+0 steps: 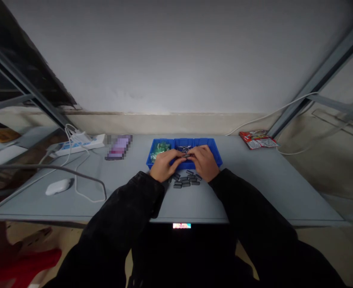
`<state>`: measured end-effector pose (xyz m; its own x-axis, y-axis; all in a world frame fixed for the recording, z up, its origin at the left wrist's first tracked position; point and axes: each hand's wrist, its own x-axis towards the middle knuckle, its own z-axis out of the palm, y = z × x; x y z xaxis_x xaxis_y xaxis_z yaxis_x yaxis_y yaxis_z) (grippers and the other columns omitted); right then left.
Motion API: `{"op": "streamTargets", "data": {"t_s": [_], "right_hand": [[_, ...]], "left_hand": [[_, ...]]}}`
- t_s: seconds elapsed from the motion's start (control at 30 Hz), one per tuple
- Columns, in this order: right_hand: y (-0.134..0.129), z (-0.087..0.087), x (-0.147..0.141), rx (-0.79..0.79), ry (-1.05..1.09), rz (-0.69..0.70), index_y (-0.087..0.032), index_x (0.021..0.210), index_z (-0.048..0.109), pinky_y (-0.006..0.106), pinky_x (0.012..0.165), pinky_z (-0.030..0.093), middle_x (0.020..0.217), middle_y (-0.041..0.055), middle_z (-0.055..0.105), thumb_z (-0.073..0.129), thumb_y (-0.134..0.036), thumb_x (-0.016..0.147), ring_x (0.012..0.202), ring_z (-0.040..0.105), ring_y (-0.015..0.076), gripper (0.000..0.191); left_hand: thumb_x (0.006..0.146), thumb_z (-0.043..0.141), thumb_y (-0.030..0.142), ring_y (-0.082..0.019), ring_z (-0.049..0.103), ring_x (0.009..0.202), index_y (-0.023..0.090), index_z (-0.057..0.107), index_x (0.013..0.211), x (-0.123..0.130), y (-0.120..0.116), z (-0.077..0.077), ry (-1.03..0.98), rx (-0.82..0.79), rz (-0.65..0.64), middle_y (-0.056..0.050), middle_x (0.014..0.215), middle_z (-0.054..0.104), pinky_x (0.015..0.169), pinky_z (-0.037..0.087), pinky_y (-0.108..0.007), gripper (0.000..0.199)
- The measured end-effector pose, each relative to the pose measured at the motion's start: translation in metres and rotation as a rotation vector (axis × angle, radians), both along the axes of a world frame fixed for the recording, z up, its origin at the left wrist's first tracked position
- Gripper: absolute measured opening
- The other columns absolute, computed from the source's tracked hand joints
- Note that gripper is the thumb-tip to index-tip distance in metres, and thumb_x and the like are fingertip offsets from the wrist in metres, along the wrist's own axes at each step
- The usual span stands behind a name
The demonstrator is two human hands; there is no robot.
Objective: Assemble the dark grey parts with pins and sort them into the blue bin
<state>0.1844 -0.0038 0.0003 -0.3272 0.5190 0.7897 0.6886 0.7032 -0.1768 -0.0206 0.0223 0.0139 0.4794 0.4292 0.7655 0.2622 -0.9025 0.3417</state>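
My left hand (166, 163) and my right hand (204, 161) meet over the front of a blue three-part tray (219, 159). Between their fingertips is a small dark grey cylinder (186, 156), pinched from both sides. Green items in clear plastic (161, 148) fill the left compartment, and thin metal pins (182, 148) lie in the middle one. My right hand partly covers the right compartment, so its contents cannot be made out. Several grey cylinders (186, 185) lie loose on the table just in front of the tray, below my hands.
On the grey table (254, 192), a power strip (82, 146), cables, a white case (58, 187) and a blurred-out phone (119, 147) lie at the left. A red packet (258, 140) is at the back right. Metal frame posts flank both sides.
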Motion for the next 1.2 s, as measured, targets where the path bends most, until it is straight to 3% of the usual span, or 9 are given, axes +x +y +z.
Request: {"op": "streamTargets", "data": {"t_s": [0.13, 0.33, 0.6, 1.03, 1.2], "right_hand": [[0.0003, -0.0008, 0.0002, -0.003, -0.023, -0.012, -0.02, 0.104, 0.06, 0.037, 0.087, 0.04, 0.095, 0.0045, 0.073, 0.046, -0.02, 0.106, 0.088, 0.064, 0.0207, 0.014], [0.0, 0.0014, -0.0005, -0.004, -0.035, -0.011, -0.019, 0.096, 0.061, 0.037, 0.087, 0.039, 0.091, 0.0046, 0.073, 0.042, -0.025, 0.109, 0.085, 0.064, 0.0204, 0.024], [-0.0029, 0.0037, -0.0018, 0.006, 0.032, 0.02, -0.019, 0.104, 0.06, 0.037, 0.085, 0.041, 0.088, 0.004, 0.071, 0.052, -0.024, 0.105, 0.083, 0.065, 0.0208, 0.01], [-0.0032, 0.0024, -0.0048, 0.019, 0.004, 0.002, -0.019, 0.097, 0.06, 0.038, 0.085, 0.04, 0.091, 0.0051, 0.073, 0.043, -0.024, 0.108, 0.084, 0.065, 0.0203, 0.021], [-0.0034, 0.0068, -0.0029, 0.019, 0.061, -0.028, -0.019, 0.108, 0.06, 0.037, 0.085, 0.041, 0.089, 0.0046, 0.072, 0.047, -0.028, 0.107, 0.083, 0.065, 0.0197, 0.016]], "left_hand": [[0.097, 0.068, 0.021, -0.017, 0.073, 0.089, 0.016, 0.07, 0.105, -0.0007, -0.0006, 0.0007, 0.015, -0.005, -0.01, -0.006, 0.099, 0.076, 0.081, 0.059, -0.031, 0.009], [0.099, 0.065, 0.021, -0.017, 0.073, 0.091, 0.018, 0.07, 0.107, -0.0004, -0.0009, 0.0002, 0.024, -0.007, -0.018, -0.005, 0.1, 0.076, 0.082, 0.059, -0.032, 0.009], [0.099, 0.066, 0.022, -0.017, 0.073, 0.09, 0.017, 0.07, 0.105, 0.0007, -0.0012, 0.0008, -0.016, -0.006, 0.017, -0.005, 0.098, 0.076, 0.083, 0.06, -0.033, 0.009], [0.098, 0.067, 0.021, -0.018, 0.073, 0.091, 0.018, 0.07, 0.108, -0.0007, 0.0015, -0.003, -0.002, 0.03, -0.012, -0.006, 0.099, 0.076, 0.083, 0.06, -0.032, 0.011], [0.098, 0.067, 0.021, -0.017, 0.073, 0.087, 0.017, 0.071, 0.106, -0.0022, 0.0016, -0.0018, -0.029, 0.017, 0.027, -0.006, 0.097, 0.076, 0.079, 0.059, -0.032, 0.01]]}}
